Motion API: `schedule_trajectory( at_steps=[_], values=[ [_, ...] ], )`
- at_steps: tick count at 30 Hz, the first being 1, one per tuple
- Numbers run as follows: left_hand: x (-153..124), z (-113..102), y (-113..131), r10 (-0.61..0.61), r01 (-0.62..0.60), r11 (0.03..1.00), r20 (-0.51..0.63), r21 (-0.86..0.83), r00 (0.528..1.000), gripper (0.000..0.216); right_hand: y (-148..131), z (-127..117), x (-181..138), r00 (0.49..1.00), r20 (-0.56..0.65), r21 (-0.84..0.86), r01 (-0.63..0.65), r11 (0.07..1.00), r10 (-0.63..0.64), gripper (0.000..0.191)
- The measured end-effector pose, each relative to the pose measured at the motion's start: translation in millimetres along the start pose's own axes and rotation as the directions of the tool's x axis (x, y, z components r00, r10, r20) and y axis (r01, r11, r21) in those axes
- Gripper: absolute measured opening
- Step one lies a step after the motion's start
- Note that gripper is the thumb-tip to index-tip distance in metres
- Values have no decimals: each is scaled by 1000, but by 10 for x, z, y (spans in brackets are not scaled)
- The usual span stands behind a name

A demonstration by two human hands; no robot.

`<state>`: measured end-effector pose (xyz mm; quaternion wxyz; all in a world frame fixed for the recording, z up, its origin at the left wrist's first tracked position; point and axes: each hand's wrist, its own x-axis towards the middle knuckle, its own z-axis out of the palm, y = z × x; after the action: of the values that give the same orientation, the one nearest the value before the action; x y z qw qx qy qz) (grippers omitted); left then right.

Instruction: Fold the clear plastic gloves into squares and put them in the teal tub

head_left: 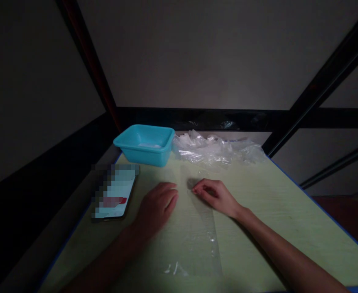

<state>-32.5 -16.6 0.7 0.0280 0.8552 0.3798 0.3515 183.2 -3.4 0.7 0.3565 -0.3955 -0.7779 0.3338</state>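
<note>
A clear plastic bag (194, 240) lies flat on the pale table between my forearms, its outline faint. My left hand (157, 203) is over the bag's left side, slightly blurred. Its fingers reach forward, with the thumb apart from them and nothing visible between. Just across, my right hand (217, 196) rests near the far part of the bag. Thumb and fingertips come together in a pinch there; whatever may be between them is too small to make out.
A blue plastic basin (146, 156) stands at the far left, with something pale inside. Beside it a heap of crumpled clear plastic bags (209, 150) spreads along the back edge. A phone (117, 195) with its screen lit, partly pixelated, lies left of my left hand. Blue edging borders the table (267, 219).
</note>
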Motion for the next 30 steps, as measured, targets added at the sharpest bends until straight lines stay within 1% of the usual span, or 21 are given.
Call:
schedule_trajectory(
  at_steps=[2,4,6,8,11,13,18,23,26,30],
  values=[
    [0,11,-166,-162,162,979,-5,121,987,16,-42,1,-13,987,114,-198,132,971,-111,24],
    [-13,26,-288,-286,281,936,-9,213,958,21,-78,4,-17,958,232,-300,237,924,-170,28],
    [-28,34,-355,-345,330,905,10,267,938,28,-97,12,-17,938,303,-349,272,897,-167,34],
    [-37,33,-376,-359,330,895,45,301,932,32,-95,23,-18,929,343,-388,273,880,-137,45],
    [-36,26,-367,-363,321,883,63,341,930,33,-58,36,-30,930,358,-440,250,862,-87,62],
    [-30,25,-358,-368,328,878,53,349,928,30,-24,38,-41,936,344,-467,235,853,-70,68],
    [-5,25,-335,-401,366,871,45,328,915,30,43,10,-73,927,370,-476,244,845,-59,72],
    [31,8,-293,-443,400,866,93,299,891,34,60,-46,-113,925,380,-472,222,853,-31,76],
    [49,14,-280,-477,443,864,109,239,872,36,60,-68,-129,925,377,-459,221,861,-36,76],
    [80,30,-265,-530,524,848,108,84,841,36,62,-71,-132,929,365,-438,228,869,-60,75]
  ],
)
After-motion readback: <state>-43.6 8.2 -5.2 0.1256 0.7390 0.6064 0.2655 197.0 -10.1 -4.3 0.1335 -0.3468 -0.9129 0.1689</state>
